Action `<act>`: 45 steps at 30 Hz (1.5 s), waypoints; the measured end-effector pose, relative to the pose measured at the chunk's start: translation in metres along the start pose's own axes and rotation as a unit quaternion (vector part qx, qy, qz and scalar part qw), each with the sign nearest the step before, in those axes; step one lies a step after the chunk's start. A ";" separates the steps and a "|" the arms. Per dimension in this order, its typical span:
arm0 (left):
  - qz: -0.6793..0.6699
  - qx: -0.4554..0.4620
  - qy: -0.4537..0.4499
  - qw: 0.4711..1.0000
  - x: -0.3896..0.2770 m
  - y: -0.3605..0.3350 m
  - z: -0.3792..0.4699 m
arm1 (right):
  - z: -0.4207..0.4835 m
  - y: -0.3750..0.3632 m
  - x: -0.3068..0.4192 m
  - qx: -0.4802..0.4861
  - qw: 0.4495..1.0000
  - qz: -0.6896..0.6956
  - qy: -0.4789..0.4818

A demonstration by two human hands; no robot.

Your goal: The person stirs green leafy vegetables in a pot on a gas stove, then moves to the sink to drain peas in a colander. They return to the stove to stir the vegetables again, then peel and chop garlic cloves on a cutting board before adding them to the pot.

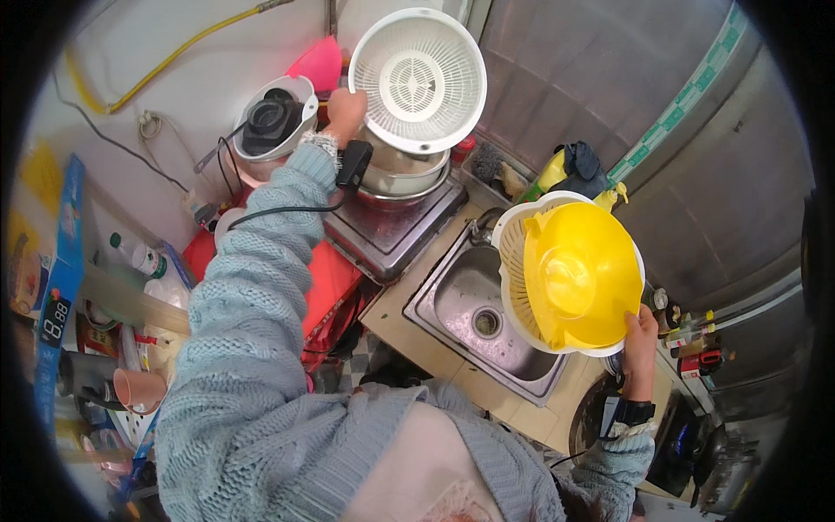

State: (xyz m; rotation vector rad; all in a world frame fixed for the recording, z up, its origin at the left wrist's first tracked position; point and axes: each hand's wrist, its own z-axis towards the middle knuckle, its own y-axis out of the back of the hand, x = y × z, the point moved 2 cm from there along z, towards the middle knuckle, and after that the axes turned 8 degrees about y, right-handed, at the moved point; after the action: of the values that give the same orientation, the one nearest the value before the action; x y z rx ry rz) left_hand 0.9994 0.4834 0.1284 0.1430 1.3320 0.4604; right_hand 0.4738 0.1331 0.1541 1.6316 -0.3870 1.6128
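Note:
My left hand point(346, 115) grips the rim of a white plastic colander point(417, 81), lifted and tilted so its slotted inside shows. Below it, a whitish bowl point(404, 179) and a metal basin stand on a steel-topped surface point(391, 231). At the right, my right hand point(640, 339) pinches the edges of a yellow plastic basin point(580, 274) and the white slotted basket point(515, 287) around it. Both are held over the right part of the stainless steel sink point(466, 287), hiding part of it and most of the tap point(481, 228).
A white container point(303, 88) with a black device stands at the wall near a pink scoop point(319, 64). Behind the sink are a tray point(499, 173) with scrubbers and bottles. A wok point(587, 417) lies at the lower right, near the stove point(678, 444). Cluttered shelves stand left.

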 end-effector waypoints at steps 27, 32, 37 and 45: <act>0.533 0.255 -0.213 0.778 -0.187 0.082 -0.025 | -0.004 0.034 -0.030 0.016 0.992 0.127 -0.011; 0.196 0.536 -0.125 0.812 -0.110 0.099 -0.023 | -0.006 0.032 -0.051 0.044 0.981 0.188 0.000; 0.299 0.369 0.130 0.870 -0.059 0.066 -0.014 | -0.006 0.031 -0.063 0.060 0.986 0.151 -0.031; 0.239 0.378 0.086 0.890 -0.005 0.006 0.019 | 0.003 0.019 -0.047 0.068 0.990 0.124 -0.025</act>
State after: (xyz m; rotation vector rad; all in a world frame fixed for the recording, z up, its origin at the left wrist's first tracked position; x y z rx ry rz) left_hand 1.0149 0.4902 0.1395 1.1227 1.5975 0.3411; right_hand 0.4559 0.1040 0.1162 1.7852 -0.5344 1.8184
